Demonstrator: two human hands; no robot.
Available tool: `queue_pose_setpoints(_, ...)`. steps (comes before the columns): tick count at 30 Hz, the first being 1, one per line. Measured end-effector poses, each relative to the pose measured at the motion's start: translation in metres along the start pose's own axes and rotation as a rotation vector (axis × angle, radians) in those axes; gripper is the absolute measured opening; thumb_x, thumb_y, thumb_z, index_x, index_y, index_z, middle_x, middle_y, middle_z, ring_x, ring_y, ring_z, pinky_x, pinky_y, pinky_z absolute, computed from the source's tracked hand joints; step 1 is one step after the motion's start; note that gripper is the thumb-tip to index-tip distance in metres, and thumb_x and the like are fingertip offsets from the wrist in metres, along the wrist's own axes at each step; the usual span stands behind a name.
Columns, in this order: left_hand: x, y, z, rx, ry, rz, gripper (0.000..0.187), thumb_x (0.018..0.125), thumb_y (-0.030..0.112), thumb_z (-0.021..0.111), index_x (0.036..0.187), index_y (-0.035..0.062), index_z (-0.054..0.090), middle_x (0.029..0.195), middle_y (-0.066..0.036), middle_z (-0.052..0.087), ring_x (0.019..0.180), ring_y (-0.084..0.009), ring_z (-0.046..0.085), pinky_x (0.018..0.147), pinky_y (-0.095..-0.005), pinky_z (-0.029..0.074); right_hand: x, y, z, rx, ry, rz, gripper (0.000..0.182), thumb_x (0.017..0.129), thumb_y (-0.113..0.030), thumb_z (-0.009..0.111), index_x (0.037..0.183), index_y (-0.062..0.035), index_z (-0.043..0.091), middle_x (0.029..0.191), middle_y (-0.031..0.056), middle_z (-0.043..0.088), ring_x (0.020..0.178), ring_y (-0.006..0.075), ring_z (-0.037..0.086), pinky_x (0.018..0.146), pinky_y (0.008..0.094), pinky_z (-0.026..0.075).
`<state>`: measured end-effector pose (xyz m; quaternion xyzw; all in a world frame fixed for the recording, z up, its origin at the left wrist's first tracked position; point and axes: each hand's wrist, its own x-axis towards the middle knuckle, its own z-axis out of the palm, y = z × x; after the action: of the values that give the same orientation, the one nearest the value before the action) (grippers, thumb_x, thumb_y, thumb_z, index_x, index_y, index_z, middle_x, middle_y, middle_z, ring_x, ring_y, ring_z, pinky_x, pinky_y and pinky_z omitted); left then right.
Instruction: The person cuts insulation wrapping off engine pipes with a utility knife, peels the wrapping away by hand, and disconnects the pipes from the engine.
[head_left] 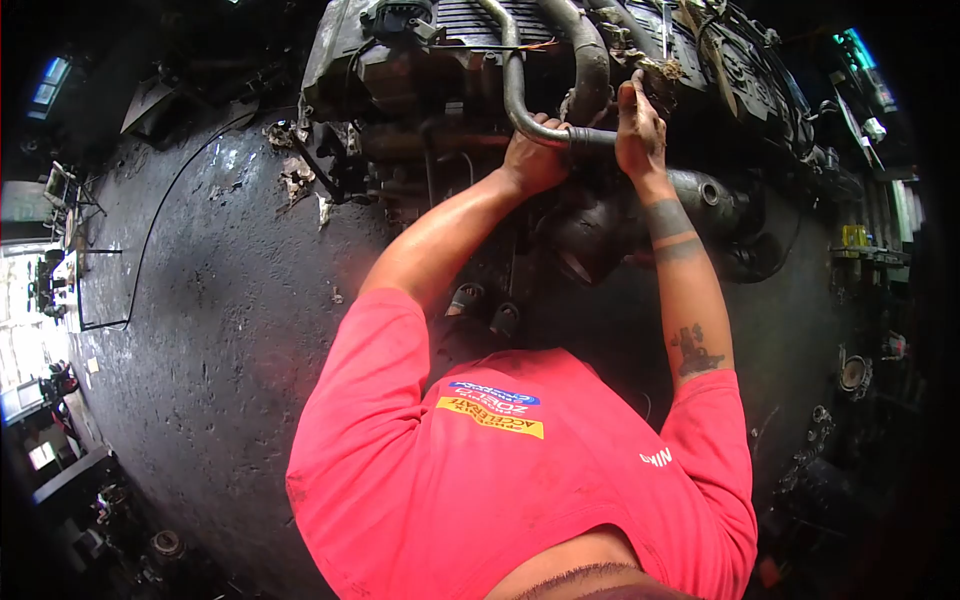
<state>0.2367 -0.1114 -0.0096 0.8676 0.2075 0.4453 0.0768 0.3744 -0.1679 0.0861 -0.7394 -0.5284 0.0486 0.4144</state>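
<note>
A bent metal pipe (pixel 514 75) comes down from the engine (pixel 430 75) and curves to the right at its lower end. My left hand (pixel 537 155) is closed round the lower bend, its fingertips showing on top of the pipe. At the pipe's right end is my right hand (pixel 641 132), its palm side against or close to the end. Its thumb and a finger point upward, extended. Whatever lies behind this palm is hidden. A thicker hose (pixel 590 65) runs down just behind and above both hands.
Below the hands a large dark metal housing (pixel 590 235) and a cylindrical part (pixel 700 190) hang over the floor. Greasy scraps (pixel 298 175) lie left of the engine. A black cable (pixel 160 200) crosses the dark floor (pixel 230 330). My feet (pixel 487 308) stand under the engine's edge.
</note>
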Motion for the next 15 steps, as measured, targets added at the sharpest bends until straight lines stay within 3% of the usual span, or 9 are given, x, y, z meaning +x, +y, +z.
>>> queue_pose_setpoints(3,-0.006,0.006,-0.010,-0.203,-0.049,-0.131,0.026,0.061,0.017,0.069,0.081,0.0071,0.055,0.078,-0.009,0.055,0.077,-0.0306,0.054,0.074,-0.0401,0.040,0.000,-0.005,-0.005,0.037,0.016,-0.025,0.089,0.086,-0.068,0.032,0.134,0.0075,0.032,0.114,0.0270,0.056,0.113,0.0367,0.052,0.093,0.0375,0.040)
queue_pose_setpoints(5,-0.011,0.007,-0.014,-0.290,-0.057,-0.198,0.022,0.065,0.016,0.067,0.080,0.0070,0.055,0.074,-0.009,0.054,0.074,-0.0300,0.054,0.073,-0.0407,0.040,-0.002,-0.025,-0.014,0.018,-0.220,0.192,0.083,0.087,-0.060,0.041,0.134,0.0069,0.033,0.106,0.0252,0.061,0.106,0.0359,0.057,0.091,0.0365,0.042)
queue_pose_setpoints(6,-0.016,0.008,-0.018,-0.384,-0.072,-0.262,0.017,0.068,0.015,0.065,0.079,0.0069,0.055,0.069,-0.009,0.054,0.072,-0.0294,0.053,0.071,-0.0413,0.039,-0.005,-0.026,-0.012,-0.015,-0.182,0.182,0.078,0.086,-0.054,0.046,0.134,0.0071,0.033,0.095,0.0214,0.066,0.097,0.0344,0.062,0.086,0.0356,0.045)
queue_pose_setpoints(7,-0.017,0.010,-0.023,-0.380,-0.071,-0.264,0.017,0.068,0.015,0.065,0.079,0.0069,0.055,0.069,-0.009,0.054,0.072,-0.0294,0.053,0.071,-0.0413,0.039,-0.004,-0.017,-0.007,-0.013,-0.184,0.179,0.078,0.086,-0.054,0.046,0.134,0.0071,0.033,0.095,0.0214,0.066,0.097,0.0344,0.062,0.086,0.0356,0.045)
queue_pose_setpoints(9,-0.017,0.016,-0.031,-0.203,0.075,-0.141,0.012,0.074,0.015,0.063,0.073,0.0079,0.053,0.066,-0.007,0.052,0.071,-0.0281,0.052,0.069,-0.0394,0.036,0.001,-0.003,0.004,-0.073,0.086,-0.042,0.077,0.087,-0.055,0.045,0.134,0.0062,0.034,0.086,0.0184,0.067,0.091,0.0343,0.063,0.084,0.0366,0.046)
queue_pose_setpoints(10,-0.023,0.016,-0.032,-0.200,0.080,-0.144,0.012,0.074,0.015,0.063,0.073,0.0079,0.053,0.066,-0.007,0.052,0.071,-0.0281,0.052,0.069,-0.0394,0.036,-0.002,-0.010,-0.003,-0.026,-0.011,0.075,0.077,0.087,-0.056,0.043,0.135,0.0041,0.034,0.095,0.0227,0.065,0.100,0.0375,0.059,0.089,0.0381,0.043)
queue_pose_setpoints(15,-0.067,0.011,-0.059,-0.113,-0.006,-0.264,0.017,0.075,0.014,0.063,0.066,0.0093,0.049,0.065,-0.007,0.051,0.068,-0.0262,0.051,0.067,-0.0383,0.034,0.001,0.001,0.001,-0.073,-0.036,0.057,0.081,0.087,-0.062,0.037,0.138,-0.0002,0.030,0.115,0.0279,0.056,0.115,0.0411,0.049,0.097,0.0407,0.037)
